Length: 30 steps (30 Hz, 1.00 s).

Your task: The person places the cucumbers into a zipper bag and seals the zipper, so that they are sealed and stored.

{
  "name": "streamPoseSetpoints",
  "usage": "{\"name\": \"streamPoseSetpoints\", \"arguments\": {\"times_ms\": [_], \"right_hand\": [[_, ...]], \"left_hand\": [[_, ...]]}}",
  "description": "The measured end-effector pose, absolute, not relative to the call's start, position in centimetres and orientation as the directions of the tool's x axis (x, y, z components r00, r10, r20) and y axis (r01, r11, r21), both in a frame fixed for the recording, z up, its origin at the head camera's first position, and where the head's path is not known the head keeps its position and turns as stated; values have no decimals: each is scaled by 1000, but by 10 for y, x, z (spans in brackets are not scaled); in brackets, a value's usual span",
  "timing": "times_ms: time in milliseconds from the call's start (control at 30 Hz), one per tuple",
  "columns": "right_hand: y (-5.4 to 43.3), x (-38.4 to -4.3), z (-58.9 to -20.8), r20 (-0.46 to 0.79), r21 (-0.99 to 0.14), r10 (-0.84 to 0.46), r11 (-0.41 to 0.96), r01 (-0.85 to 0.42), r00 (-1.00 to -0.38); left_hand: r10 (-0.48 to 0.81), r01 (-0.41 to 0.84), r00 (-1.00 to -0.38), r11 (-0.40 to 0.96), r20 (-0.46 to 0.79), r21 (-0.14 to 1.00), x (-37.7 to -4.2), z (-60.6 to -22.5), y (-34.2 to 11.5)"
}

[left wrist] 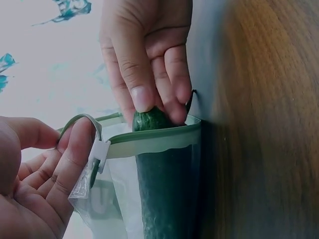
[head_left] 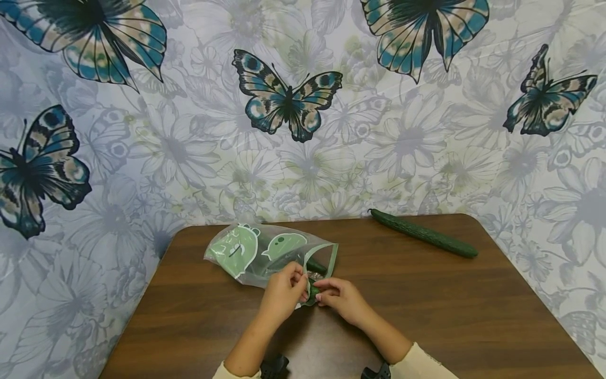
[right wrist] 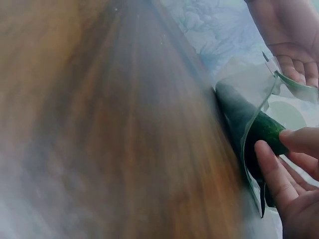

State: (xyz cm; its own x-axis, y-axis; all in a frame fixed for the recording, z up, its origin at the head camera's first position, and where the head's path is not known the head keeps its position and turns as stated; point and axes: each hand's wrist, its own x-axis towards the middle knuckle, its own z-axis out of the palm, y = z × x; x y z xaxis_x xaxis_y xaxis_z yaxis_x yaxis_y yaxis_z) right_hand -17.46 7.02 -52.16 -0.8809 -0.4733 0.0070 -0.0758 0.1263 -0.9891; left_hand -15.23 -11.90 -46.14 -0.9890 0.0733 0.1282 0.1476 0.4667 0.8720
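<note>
A clear zip bag point(head_left: 236, 250) with green cartoon prints and a green-edged mouth lies on its side on the table, its mouth towards the right. My left hand point(head_left: 283, 292) pinches the near part of the mouth's edge, beside the white slider point(left wrist: 99, 150). With thumb and fingertips, my right hand point(head_left: 344, 301) grips the end of a cucumber point(left wrist: 151, 119). Most of that cucumber is inside the bag and only its end sticks out at the mouth. Another dark green cucumber point(head_left: 316, 266) shows in the bag behind it, partly hidden by the plastic.
A whole cucumber point(head_left: 423, 232) lies slantwise at the back right of the brown wooden table point(head_left: 450, 310). Behind the table hangs a cloth point(head_left: 312, 173) printed with butterflies and flowers.
</note>
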Motion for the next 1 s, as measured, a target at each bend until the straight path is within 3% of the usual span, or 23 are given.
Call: {"name": "streamPoseSetpoints", "arguments": {"times_ms": [367, 667, 867, 1000], "right_hand": [[65, -172, -518, 33, -932, -459, 307, -193, -888], [66, -172, -515, -17, -998, -410, -52, 42, -912], [66, -171, -512, 26, -976, -345, -211, 51, -938], [61, -170, -514, 32, -969, -333, -242, 53, -942]], "left_hand": [[85, 156, -988, 464, 132, 872, -150, -457, -120], [114, 151, -987, 415, 113, 897, -148, -453, -117], [119, 151, -987, 410, 112, 900, -146, -452, -116], [113, 138, -989, 416, 99, 899, -145, -450, -115]]}}
